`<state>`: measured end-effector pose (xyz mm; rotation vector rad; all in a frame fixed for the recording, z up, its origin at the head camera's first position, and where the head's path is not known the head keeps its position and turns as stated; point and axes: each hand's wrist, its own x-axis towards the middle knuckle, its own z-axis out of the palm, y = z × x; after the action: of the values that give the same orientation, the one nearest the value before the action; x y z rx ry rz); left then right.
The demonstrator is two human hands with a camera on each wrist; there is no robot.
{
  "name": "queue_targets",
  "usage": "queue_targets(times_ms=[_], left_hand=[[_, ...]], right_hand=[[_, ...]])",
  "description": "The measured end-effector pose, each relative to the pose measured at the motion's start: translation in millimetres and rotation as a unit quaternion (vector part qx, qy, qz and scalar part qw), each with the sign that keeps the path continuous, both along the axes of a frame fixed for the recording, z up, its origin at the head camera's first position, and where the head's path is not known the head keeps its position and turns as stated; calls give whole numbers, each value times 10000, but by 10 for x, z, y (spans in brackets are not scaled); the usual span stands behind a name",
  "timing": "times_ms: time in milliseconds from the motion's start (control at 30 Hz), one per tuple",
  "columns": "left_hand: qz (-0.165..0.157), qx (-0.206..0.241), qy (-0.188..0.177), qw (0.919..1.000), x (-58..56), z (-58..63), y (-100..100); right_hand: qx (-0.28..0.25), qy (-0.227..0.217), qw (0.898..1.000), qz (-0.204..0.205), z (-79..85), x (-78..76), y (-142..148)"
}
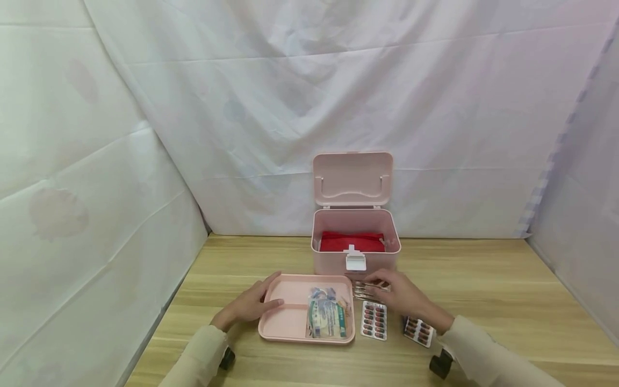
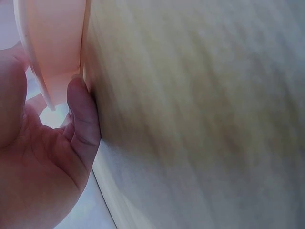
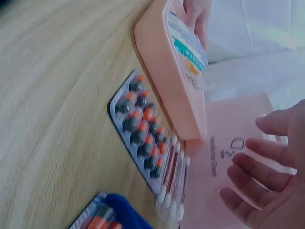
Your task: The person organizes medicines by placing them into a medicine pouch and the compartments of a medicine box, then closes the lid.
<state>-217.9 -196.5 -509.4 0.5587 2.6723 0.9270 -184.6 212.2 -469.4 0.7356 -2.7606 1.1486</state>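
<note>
My left hand (image 1: 249,303) grips the left end of a pink tray (image 1: 285,330), its thumb over the rim and its other fingers along the outer side. Inside the tray's right half lie clear packets (image 1: 329,320) with green and blue print. My right hand (image 1: 398,293) hovers with spread, slightly bent fingers over a clear pack of cotton swabs (image 3: 174,183), holding nothing. Those swabs lie between the tray and a pink medicine box (image 1: 324,260). Just nearer than them is a blister pack of capsules (image 1: 374,321); a second blister pack (image 1: 418,331) is partly covered by my right wrist.
The box stands at the back with its lid (image 1: 353,177) up and a red zipped pouch (image 1: 350,242) inside. Something blue (image 3: 126,212) lies against the second blister pack. White cloth (image 1: 242,118) hangs behind and beside the wooden table (image 1: 488,301).
</note>
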Motion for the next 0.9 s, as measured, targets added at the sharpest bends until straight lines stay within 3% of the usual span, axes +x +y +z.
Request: queue_targets(times_ms=[200,300,900], left_hand=[[25,18,-2,10000,6,8,7],[28,71,-10,10000,14,22,13],[-24,63,2,10000,30,43,20]], right_hand=[[152,-636,9972,-351,-12,-65,83],[172,-748,9963,-391,-39,-101,125],[283,-897,9949,-357,-295,-204,209]])
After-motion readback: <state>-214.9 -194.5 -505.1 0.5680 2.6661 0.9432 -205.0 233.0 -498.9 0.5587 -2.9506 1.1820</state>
